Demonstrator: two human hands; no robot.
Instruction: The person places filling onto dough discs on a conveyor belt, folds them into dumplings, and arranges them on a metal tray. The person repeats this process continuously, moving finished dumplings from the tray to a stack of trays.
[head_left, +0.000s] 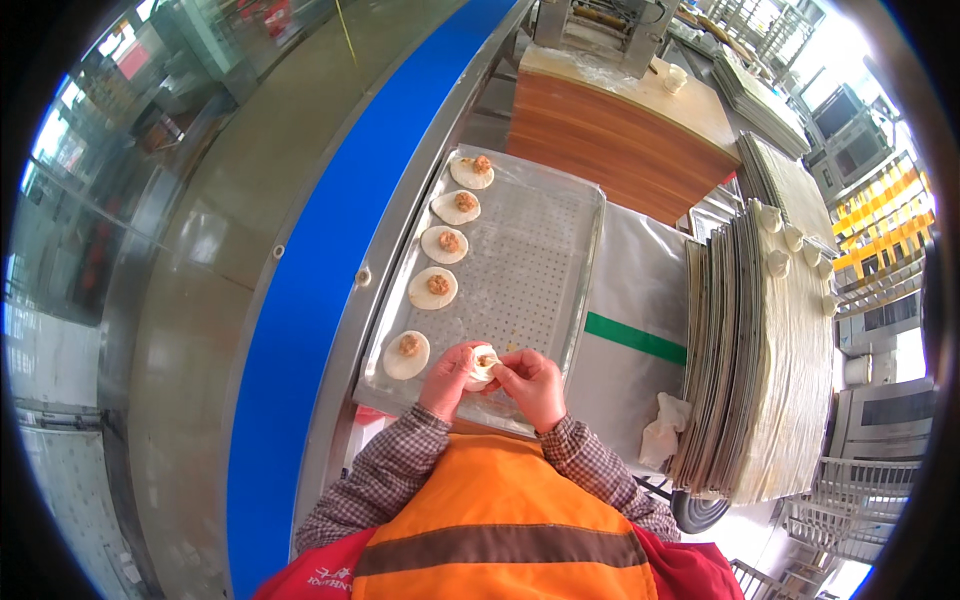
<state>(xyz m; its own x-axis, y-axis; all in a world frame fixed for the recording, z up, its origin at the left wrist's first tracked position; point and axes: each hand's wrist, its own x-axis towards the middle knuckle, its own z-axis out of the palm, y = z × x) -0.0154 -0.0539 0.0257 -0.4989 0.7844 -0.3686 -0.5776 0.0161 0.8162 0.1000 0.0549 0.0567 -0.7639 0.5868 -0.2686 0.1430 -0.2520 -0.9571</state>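
Note:
My left hand and my right hand meet over the near end of a perforated metal tray. Between them they hold one filled dough piece, its edge partly gathered around the filling, which still shows at the top. The fingertips of both hands pinch its rim. Left of my left hand lies a flat dough round with a lump of filling. Further up the tray's left side, several more flat rounds, such as this dough round, lie in a row with filling on top.
A blue conveyor belt runs along the left of the tray. A wooden worktable stands beyond it. On the right are a tall stack of trays bearing small shaped dough pieces, and a crumpled white cloth.

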